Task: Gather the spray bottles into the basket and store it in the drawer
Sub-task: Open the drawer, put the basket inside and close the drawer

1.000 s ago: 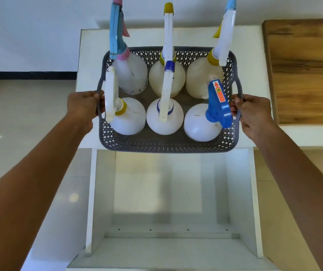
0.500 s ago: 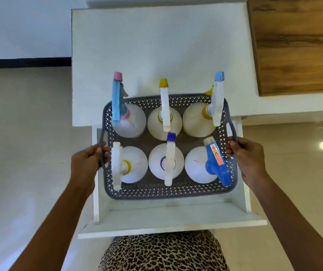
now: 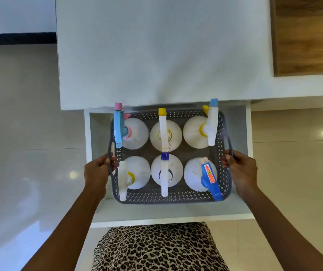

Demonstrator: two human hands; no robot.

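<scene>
Lowering the loaded basket level into the open drawer

The grey basket (image 3: 168,196) is held inside the outline of the pulled-out white drawer (image 3: 172,218), with six spray bottles (image 3: 136,133) stood upright in it in two rows of three. Whether its base is already resting on the drawer floor cannot be told from above.

The step is judged best done by setting the basket down flat, with both sides lowered together so that no bottle is tipped against its neighbour. It should be centred between the drawer walls, since a gap shows on each side and at the front. The back row's nozzle heads (image 3: 118,106) are seen overlapping the front edge of the tabletop (image 3: 156,55), so clearance there should be checked before the drawer is pushed shut; a tall trigger could be caught on that edge. The grip should be released only once the weight is felt to be taken by the drawer.

The left hand (image 3: 97,173) is closed round the left handle (image 3: 110,151), its fingers (image 3: 106,159) curled over the loop. The right hand (image 3: 241,171) is wrapped in the same way round the right handle (image 3: 230,143), thumb on the inner side. Neither hand is spread, and nothing but the basket is touched
</scene>
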